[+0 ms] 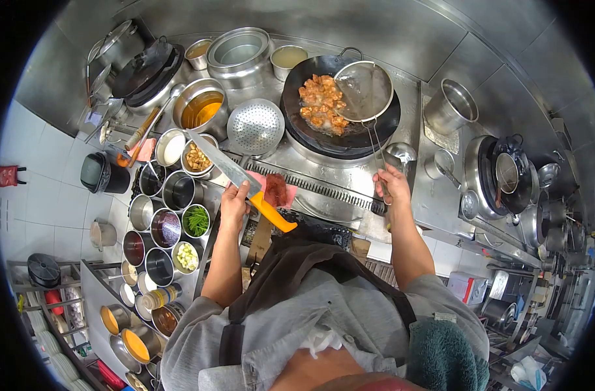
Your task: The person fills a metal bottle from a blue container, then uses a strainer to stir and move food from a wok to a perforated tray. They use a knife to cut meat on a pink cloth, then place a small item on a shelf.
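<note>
My left hand [235, 203] is closed on a large knife [227, 168] with a yellow handle, gripping it near where the blade meets the handle. The blade points up and left, over the edge of a pot of brown diced pieces [198, 156]. In my right hand [392, 184] is the handle of a round mesh strainer [364, 91], whose basket rests over the right side of a black wok [304, 120]. Browned chunks of food [323, 104] lie in the wok, left of the strainer. Reddish meat [278, 190] sits on a pink cloth beside the knife.
A perforated ladle [255, 126] lies left of the wok, near a pot of yellow oil [203, 109]. Several ingredient pots, one with green vegetables [196, 221], stand at the left. A tall metal pot [450, 107] and a second wok [486, 173] are at the right.
</note>
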`<state>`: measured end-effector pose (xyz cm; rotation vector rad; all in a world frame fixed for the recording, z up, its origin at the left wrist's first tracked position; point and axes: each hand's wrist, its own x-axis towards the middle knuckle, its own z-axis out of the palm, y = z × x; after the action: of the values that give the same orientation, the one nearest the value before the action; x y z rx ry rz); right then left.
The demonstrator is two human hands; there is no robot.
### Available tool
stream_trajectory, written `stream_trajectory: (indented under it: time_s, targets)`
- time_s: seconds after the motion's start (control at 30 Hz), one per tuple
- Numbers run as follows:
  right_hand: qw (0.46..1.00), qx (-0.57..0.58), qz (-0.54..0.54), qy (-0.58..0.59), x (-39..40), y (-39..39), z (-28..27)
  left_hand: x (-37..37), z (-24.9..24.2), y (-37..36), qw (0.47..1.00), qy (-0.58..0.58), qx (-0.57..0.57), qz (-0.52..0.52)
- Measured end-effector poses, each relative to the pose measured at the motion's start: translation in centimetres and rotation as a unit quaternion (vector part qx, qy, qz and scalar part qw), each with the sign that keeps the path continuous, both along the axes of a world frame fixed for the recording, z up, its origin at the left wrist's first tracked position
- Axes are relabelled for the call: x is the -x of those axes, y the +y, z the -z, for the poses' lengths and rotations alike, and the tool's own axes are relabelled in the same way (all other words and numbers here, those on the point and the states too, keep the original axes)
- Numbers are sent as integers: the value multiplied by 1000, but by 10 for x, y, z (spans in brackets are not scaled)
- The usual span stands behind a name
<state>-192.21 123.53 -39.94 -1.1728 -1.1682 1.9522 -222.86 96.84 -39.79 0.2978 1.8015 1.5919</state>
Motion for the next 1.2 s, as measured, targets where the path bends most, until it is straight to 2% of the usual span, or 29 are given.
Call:
stream_trajectory:
  time_s: [0.1,0.17,0.47,0.63,0.7,0.73,0.77,0.83,0.97,1.03,1.17,1.2]
  targets:
    - [1000,-13,-9,-6,-14,-3,-11,-1,0,-1,1000,0,4,16]
    - [996,-50,-47,-49,-18,-9,-27,-3,-3,0,1000,-4,5,15]
    - [961,-172,-149,-158,9,-31,-63,-9,-11,13,1000,-4,9,13]
    - [944,-174,-183,-211,-7,-48,-44,-6,-8,7,1000,15,-14,-2]
    - [847,-356,-190,-346,-27,-46,-29,-8,-14,5,999,8,-25,-23]
    - [822,-388,-160,-385,-37,-44,-27,-9,-16,5,998,1,-34,-45]
    - [821,-391,-160,-385,-47,-39,-30,-7,-14,4,998,1,-37,-46]
    - [783,-434,-135,-425,-63,-31,-38,2,-9,-1,999,7,-1,-31]
    - [773,-451,-117,-430,-72,-23,-58,7,-9,-4,999,22,-6,-40]
    - [821,-402,-97,-394,-71,-23,-69,9,-8,-5,1000,18,1,-25]
    - [809,-406,-57,-422,-54,-8,-65,5,-14,-1,999,19,-22,-20]
    - [785,-438,-45,-437,-44,-6,-62,5,-14,0,1000,14,-18,-16]
